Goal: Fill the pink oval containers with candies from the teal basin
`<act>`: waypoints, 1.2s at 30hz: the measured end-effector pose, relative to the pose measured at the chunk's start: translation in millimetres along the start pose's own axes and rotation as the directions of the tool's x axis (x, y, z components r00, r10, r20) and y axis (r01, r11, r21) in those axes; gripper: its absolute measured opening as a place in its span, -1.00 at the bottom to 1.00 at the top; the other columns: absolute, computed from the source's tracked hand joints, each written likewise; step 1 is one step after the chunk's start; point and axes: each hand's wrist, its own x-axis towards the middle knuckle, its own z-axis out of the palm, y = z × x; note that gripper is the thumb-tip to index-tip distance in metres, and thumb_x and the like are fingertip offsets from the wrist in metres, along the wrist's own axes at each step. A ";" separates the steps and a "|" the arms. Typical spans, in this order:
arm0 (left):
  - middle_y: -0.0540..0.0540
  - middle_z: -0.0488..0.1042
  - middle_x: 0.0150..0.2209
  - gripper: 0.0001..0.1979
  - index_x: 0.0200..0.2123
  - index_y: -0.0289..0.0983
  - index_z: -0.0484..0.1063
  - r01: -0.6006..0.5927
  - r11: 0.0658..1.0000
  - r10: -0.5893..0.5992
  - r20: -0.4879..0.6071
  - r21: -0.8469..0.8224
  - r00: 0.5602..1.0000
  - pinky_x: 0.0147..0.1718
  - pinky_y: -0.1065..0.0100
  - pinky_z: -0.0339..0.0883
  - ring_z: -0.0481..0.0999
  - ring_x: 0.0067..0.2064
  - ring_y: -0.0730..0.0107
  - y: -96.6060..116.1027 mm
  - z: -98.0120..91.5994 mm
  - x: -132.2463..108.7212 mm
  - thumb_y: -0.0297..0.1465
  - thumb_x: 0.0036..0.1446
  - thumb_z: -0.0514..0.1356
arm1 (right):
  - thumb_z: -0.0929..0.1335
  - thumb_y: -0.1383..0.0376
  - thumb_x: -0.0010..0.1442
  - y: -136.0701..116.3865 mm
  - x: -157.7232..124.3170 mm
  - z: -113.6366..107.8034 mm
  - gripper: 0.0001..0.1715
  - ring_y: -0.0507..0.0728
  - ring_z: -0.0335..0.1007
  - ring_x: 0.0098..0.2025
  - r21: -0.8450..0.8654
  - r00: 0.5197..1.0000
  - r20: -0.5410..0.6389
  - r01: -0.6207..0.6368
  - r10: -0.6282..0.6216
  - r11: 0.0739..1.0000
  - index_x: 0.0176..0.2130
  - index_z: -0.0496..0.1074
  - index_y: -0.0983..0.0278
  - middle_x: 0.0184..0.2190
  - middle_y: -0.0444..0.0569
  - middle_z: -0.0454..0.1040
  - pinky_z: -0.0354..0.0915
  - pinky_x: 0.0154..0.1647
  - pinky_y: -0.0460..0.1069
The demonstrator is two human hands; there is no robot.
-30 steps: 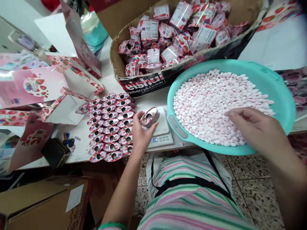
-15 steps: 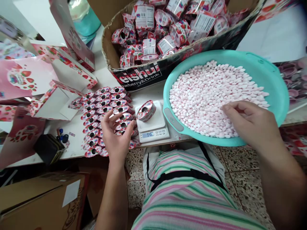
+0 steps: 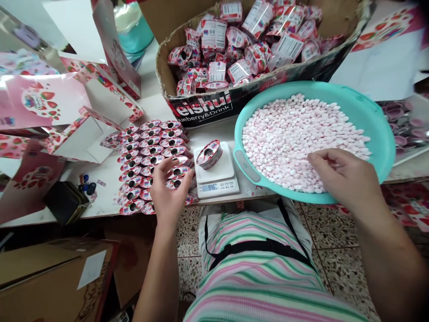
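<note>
My left hand (image 3: 170,192) is open, thumb and fingers spread, in front of several packed rows of small oval strawberry-print containers (image 3: 130,181) with dark round openings on top. To its right, a white digital scale (image 3: 203,178) bears one such container (image 3: 214,160); the lit display seems to read 94.6. Over the front right of a turquoise basin (image 3: 382,138), my right hand (image 3: 348,176) has thumb and fingertips pinched together. Anything between those fingertips is hidden. Pale pink and white oval candies (image 3: 288,143) cover much of the basin's bottom.
Behind the scale, a cut-open cardboard box (image 3: 201,112) holds many more printed containers. Folded strawberry-print cartons (image 3: 90,129) stand at left, near a dark pouch (image 3: 65,203). Right of the basin is a white tray (image 3: 414,147) of pink pieces. A brown carton (image 3: 50,281) sits lower left.
The view has shifted slightly, so the table's things appear a little displaced. Both hands keep nearly the same poses, and the container remains on the scale with the same reading.
</note>
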 end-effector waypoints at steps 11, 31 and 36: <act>-0.31 0.39 0.04 -0.40 0.08 -0.30 0.24 -0.266 0.884 0.193 0.217 0.385 0.957 0.07 0.03 0.20 0.36 0.10 0.01 1.9 49.1 25.6 -0.27 -0.02 0.32 | 0.29 0.11 0.18 1.9 0.8 2.1 -0.73 0.17 0.39 -0.31 0.088 0.997 0.015 0.069 -0.070 0.994 -0.37 0.45 0.23 -0.35 -0.03 0.50 0.18 -0.29 0.02; -0.09 0.42 -0.16 -0.60 -0.02 -0.19 0.46 -0.624 0.757 0.614 0.112 0.193 0.781 -0.09 0.32 0.34 0.43 -0.13 0.33 109.3 90.6 78.7 -0.53 0.03 0.25 | 0.24 0.25 0.30 -2.7 -1.4 2.6 -0.77 0.15 0.32 -0.27 0.288 0.967 -0.153 0.242 -0.205 0.927 -0.38 0.37 0.26 -0.39 -0.03 0.43 0.16 -0.24 0.01; -0.10 0.40 -0.16 -0.53 -0.01 -0.20 0.46 -0.629 0.762 0.601 0.193 0.156 0.776 -0.05 0.29 0.33 0.41 -0.11 0.29 107.0 117.0 83.1 -0.62 -0.01 0.21 | 0.24 0.26 0.30 -2.0 -1.0 4.3 -0.75 0.14 0.30 -0.30 0.326 0.967 -0.162 0.242 -0.198 0.914 -0.39 0.36 0.26 -0.42 -0.05 0.41 0.14 -0.26 0.01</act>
